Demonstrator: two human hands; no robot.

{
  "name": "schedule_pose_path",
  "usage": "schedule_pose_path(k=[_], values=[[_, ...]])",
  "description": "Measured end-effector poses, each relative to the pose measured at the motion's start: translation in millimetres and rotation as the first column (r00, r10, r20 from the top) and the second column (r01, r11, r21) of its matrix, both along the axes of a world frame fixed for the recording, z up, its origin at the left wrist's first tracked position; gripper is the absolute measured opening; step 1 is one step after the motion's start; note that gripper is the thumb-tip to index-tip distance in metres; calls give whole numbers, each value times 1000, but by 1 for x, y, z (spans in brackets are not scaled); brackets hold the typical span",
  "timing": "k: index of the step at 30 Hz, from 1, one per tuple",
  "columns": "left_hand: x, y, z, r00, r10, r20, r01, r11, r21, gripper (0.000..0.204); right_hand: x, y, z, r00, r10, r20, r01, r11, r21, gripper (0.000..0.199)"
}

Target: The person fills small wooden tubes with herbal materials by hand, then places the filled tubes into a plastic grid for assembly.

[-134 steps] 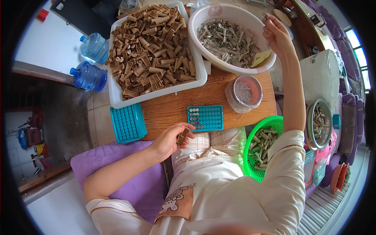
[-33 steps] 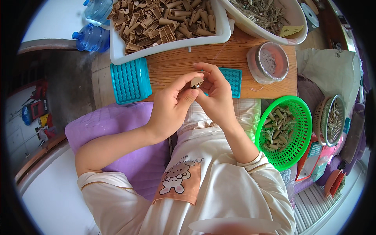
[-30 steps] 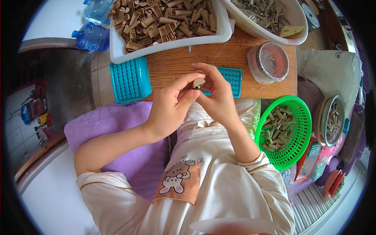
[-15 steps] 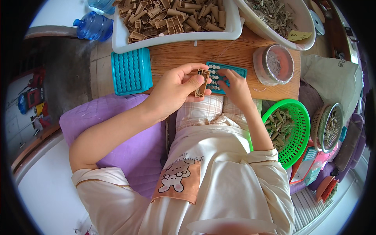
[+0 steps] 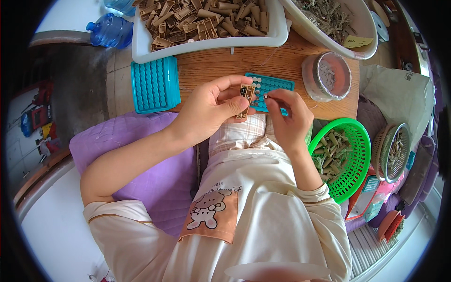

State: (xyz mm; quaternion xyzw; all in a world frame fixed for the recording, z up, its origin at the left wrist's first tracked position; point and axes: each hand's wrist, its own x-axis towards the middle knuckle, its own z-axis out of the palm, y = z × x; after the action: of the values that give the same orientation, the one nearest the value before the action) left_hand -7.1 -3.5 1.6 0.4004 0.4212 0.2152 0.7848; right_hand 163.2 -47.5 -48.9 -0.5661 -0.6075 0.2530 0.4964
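My left hand (image 5: 209,105) is closed around a small brown plastic casing (image 5: 245,104), holding it upright with its open side and inner parts showing. To its right, my right hand (image 5: 293,115) pinches a tiny pale piece (image 5: 266,96) between thumb and forefinger. Just beyond both hands lies a teal tray (image 5: 281,85) with rows of round wells. Several small white round pieces (image 5: 256,80) sit at the tray's left end, partly hidden by the casing and my fingers.
A stack of teal trays (image 5: 155,84) stands left on the wooden table (image 5: 211,66). Beyond is a white bin (image 5: 211,47) of brown casings. A tub (image 5: 368,49) of scraps and a lined bucket (image 5: 345,77) stand right. A green basket (image 5: 361,145) of casings is below them.
My right hand has come up from the tray toward me, now with a tiny piece in its fingertips. The casing in my left hand has tilted slightly.
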Motion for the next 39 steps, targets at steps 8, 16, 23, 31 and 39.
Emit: schedule_pose_path(k=[8,16,23,31,39], values=[[1,-2,-5,999,-30,40,26,996,84,31,-26,10,2,995,30,99,-72,883,463,25],[-1,0,1,997,-31,-76,35,997,62,23,15,31,-34,994,-44,100,43,999,8,20],[0,2,3,994,-52,-101,55,998,32,22,24,44,-94,824,176,538,-172,983,-57,21],[0,-2,-3,994,-75,-79,76,997,14,26,7,31,-31,999,3,48,-1,998,-55,19],[2,-6,-3,995,-77,-70,80,996,45,26,-26,-3,2,999,12,-40,-2,968,251,22]])
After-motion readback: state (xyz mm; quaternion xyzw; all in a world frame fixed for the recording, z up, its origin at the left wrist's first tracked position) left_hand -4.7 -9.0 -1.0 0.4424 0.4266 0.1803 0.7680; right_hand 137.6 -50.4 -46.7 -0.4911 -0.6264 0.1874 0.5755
